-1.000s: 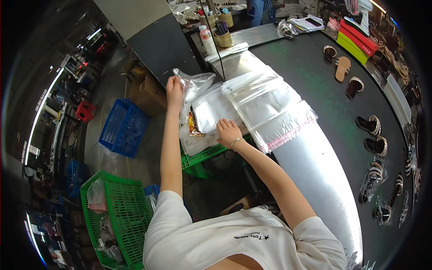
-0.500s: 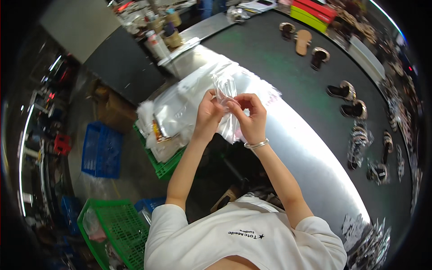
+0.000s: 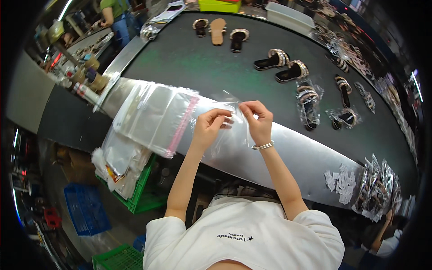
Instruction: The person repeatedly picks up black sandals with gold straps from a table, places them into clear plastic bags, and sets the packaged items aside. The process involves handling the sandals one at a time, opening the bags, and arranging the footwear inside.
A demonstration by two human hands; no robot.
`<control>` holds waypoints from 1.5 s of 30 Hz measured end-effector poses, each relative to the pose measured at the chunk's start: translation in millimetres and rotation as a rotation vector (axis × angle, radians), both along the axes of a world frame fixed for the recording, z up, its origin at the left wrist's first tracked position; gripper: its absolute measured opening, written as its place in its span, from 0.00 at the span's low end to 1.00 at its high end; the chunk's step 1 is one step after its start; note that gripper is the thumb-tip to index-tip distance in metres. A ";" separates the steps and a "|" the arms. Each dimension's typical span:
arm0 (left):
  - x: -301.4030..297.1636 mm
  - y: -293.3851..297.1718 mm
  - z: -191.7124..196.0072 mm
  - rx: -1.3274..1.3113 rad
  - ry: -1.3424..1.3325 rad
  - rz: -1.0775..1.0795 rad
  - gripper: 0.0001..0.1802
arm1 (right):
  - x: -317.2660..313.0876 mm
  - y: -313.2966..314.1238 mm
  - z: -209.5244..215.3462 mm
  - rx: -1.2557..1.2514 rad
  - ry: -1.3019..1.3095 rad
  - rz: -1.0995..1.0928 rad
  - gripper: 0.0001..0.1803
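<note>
A thin clear plastic bag [image 3: 221,143] hangs between my two hands over the metal edge strip of the table. My right hand [image 3: 259,124] pinches its upper right edge between thumb and fingers; silvery bangles circle that wrist. My left hand [image 3: 209,129] is at the bag's left side, fingers curled and thumb close to them, with the film around them. To the left, a stack of flat clear bags [image 3: 155,118] with a pink edge strip lies partly on the metal. More plastic sheets [image 3: 119,150] lie beside it over a green crate [image 3: 143,191].
Several sandals [image 3: 292,72] lie on the dark belt [image 3: 189,58], some bagged. Paper slips [image 3: 343,182] and a cluster of bagged sandals [image 3: 377,189] are at right. A white bin [image 3: 290,18] stands at the far edge, a blue crate [image 3: 87,210] at lower left. Other people are nearby.
The view has swung rightward, so the bag stack now shows left of my hands. My hands have moved apart from close together, and the crumpled bag is spread between them.
</note>
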State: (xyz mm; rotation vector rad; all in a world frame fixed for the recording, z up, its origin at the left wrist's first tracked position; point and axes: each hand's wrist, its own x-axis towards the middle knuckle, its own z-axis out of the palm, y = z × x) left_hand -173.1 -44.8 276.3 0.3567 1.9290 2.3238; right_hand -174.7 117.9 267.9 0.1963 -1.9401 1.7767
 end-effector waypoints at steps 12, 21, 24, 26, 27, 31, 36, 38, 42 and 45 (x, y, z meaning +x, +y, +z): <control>-19.7 46.8 -51.9 0.171 -0.208 0.088 0.09 | -10.7 57.8 -29.8 0.385 -0.052 0.152 0.11; -86.7 27.8 -78.4 1.226 -0.397 0.070 0.17 | -136.8 82.3 -46.0 0.161 -0.518 0.304 0.08; -115.5 33.6 -122.7 1.295 -0.248 0.017 0.18 | -206.7 79.1 -67.4 0.203 -0.425 0.374 0.09; -126.1 42.6 -153.1 1.429 -0.345 -0.094 0.18 | -265.3 79.4 -73.3 0.364 -0.346 0.169 0.13; -134.8 48.3 -149.4 1.351 -0.395 -0.045 0.18 | -294.2 83.2 -79.6 0.421 -0.321 0.074 0.18; -138.4 72.4 -102.9 1.107 -0.605 0.217 0.18 | -387.7 81.2 -105.5 0.696 -0.414 -0.134 0.34; -137.8 67.9 -128.7 1.104 -0.578 0.027 0.15 | -457.7 53.7 -131.3 0.692 -0.793 -0.394 0.49; -139.1 66.4 -119.9 1.047 -0.571 0.030 0.18 | -453.3 38.3 -125.9 0.718 -0.853 -0.443 0.46; -139.5 66.7 -128.5 1.011 -0.495 -0.087 0.19 | -454.6 58.6 -105.5 0.594 -1.025 -0.309 0.42; -142.0 65.2 -133.6 0.947 -0.454 -0.169 0.18 | -406.8 79.2 -90.5 -0.055 -1.003 0.056 0.22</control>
